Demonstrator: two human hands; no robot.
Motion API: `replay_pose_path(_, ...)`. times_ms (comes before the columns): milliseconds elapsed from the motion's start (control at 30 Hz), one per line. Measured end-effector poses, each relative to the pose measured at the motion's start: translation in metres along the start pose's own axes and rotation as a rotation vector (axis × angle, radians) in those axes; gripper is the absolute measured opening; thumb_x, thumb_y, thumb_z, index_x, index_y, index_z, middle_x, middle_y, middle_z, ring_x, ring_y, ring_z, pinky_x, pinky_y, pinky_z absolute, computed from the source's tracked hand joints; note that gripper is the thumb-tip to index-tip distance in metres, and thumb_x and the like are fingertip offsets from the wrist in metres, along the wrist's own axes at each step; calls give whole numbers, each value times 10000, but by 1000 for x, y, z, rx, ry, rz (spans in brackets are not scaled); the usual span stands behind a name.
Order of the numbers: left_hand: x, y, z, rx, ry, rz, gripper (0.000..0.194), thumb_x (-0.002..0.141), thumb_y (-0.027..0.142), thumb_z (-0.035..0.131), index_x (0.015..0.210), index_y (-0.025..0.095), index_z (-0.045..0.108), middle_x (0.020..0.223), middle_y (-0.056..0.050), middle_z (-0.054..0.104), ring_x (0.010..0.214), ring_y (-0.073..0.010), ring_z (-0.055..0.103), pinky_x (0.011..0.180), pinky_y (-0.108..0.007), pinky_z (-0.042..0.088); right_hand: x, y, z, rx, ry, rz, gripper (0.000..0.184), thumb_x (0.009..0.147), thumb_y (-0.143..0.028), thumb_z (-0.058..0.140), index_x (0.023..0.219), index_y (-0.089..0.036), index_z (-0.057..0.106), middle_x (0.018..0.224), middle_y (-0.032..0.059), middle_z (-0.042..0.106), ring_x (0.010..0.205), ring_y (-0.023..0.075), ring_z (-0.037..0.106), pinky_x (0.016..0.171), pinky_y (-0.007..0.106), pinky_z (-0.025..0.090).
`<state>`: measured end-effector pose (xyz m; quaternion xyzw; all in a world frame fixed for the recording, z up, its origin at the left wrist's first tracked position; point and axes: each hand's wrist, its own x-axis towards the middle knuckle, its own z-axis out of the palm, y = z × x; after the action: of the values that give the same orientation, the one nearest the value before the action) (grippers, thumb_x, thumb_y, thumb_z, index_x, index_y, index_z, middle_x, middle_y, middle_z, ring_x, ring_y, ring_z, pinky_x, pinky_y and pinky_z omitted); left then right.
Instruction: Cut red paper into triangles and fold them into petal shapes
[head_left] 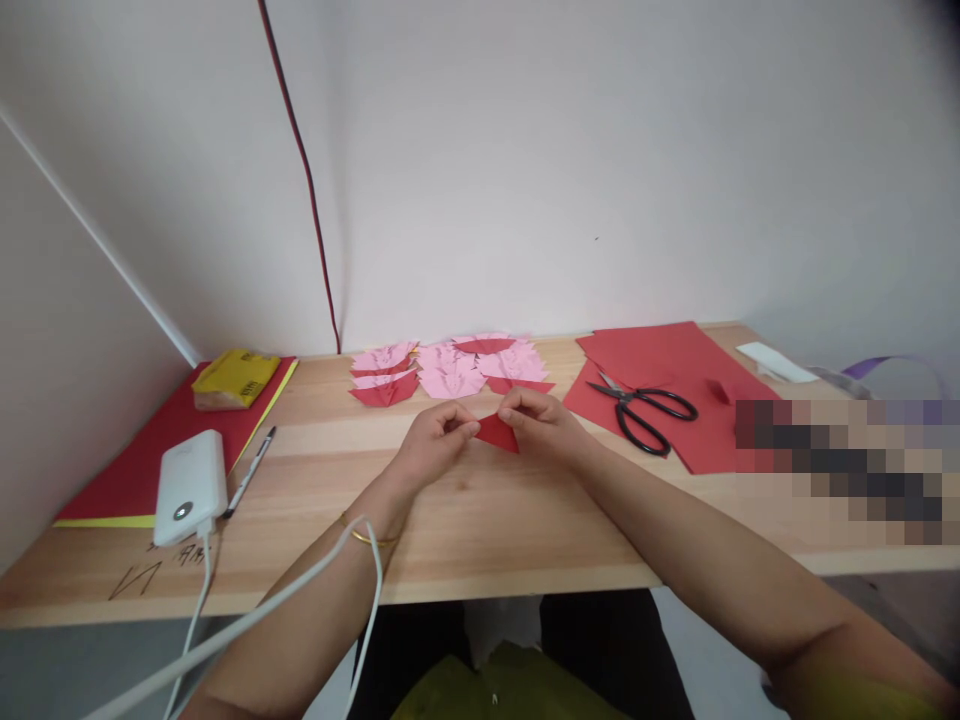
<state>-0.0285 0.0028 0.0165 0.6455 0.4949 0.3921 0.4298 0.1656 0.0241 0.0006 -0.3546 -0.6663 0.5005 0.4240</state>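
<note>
Between my two hands is a small folded piece of red paper (498, 433), held above the middle of the table. My left hand (442, 437) pinches its left corner between thumb and fingers. The fingertips of my right hand (541, 425) grip its upper right edge. Just beyond my hands lie several pink and red folded paper pieces (451, 372) with jagged edges, in short rows near the wall. Black-handled scissors (637, 408) rest partly open on red paper sheets (679, 360) to the right of my right hand.
On the left, a white power bank (191, 485) with a cable lies beside a pen (251, 470). A yellow packet (236, 378) sits on red and yellow sheets (142, 455). The white cable (277, 590) crosses over my left forearm. A white strip (776, 362) lies at the right.
</note>
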Motion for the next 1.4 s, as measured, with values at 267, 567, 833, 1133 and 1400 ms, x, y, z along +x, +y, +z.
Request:
replay_pose_path(267, 2, -9, 0, -145, 46, -59, 248, 704, 369, 643, 654, 149, 540, 569, 41, 492, 517, -78, 407, 519, -208, 326, 1, 1, -2, -107, -90, -17, 288, 861, -454, 499, 829, -179, 579, 724, -3, 543, 641, 109, 479, 602, 231, 389)
replay_pose_path(567, 0, -2, 6, 204, -43, 136, 167, 789, 323, 555, 786, 176, 634, 778, -28, 632, 743, -156, 547, 701, -270, 412, -4, 0, 7, -360, -121, -139, 271, 850, -396, 513, 708, -174, 578, 666, 6, 541, 629, 120, 474, 583, 238, 370)
replay_pose_path(833, 0, -3, 4, 186, 133, 116, 193, 795, 316, 525, 683, 172, 587, 671, -2, 579, 676, -139, 510, 634, -246, 390, 0, -2, -3, -436, -109, -109, 313, 830, -403, 537, 621, -172, 526, 605, -6, 519, 583, 109, 448, 545, 229, 342)
replay_pose_path(1133, 2, -16, 7, -255, -11, -150, 248, 704, 378, 660, 696, 141, 587, 600, 18, 547, 532, -84, 454, 542, -216, 362, 7, 2, -10, -334, 67, -9, 385, 764, -474, 598, 561, -177, 460, 541, -33, 415, 524, 90, 369, 494, 226, 288)
replay_pose_path(1400, 1, -12, 8, -365, -55, -202, 266, 634, 367, 725, 721, 141, 615, 611, 15, 571, 560, -90, 496, 558, -216, 385, 7, 3, -15, -104, 173, 63, 404, 793, -563, 526, 671, -178, 545, 603, -24, 478, 575, 103, 441, 559, 235, 372)
